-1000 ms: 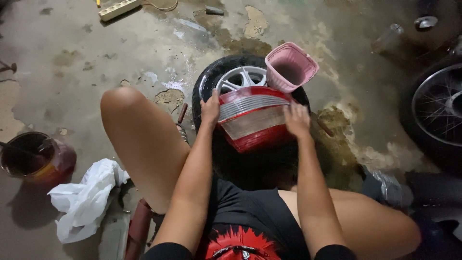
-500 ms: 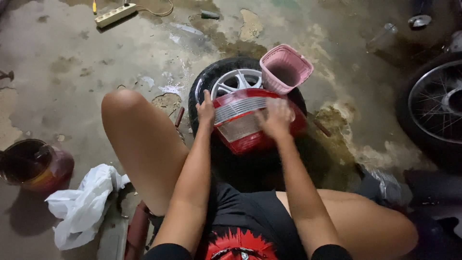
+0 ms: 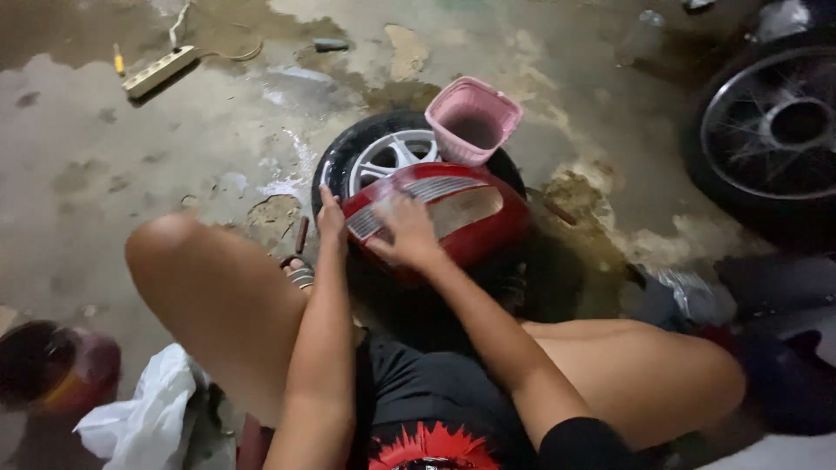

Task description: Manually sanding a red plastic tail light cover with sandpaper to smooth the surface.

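left hand (image 3: 331, 218) grips the edge of the red plastic tail light housing (image 3: 440, 218) resting on the black tyre (image 3: 366, 157) while right hand (image 3: 405, 235) presses flat, fingers spread, so I'd hold it steady

Small wheel (image 3: 383, 157) largely hidden beneath red tail lamp (image 3: 435, 218), lamp's left end covered by left hand (image 3: 331, 218), its middle by blurred right hand (image 3: 405, 235), spoked wheel (image 3: 775, 130) and dark bucket (image 3: 43, 370) cut off by frame edges.
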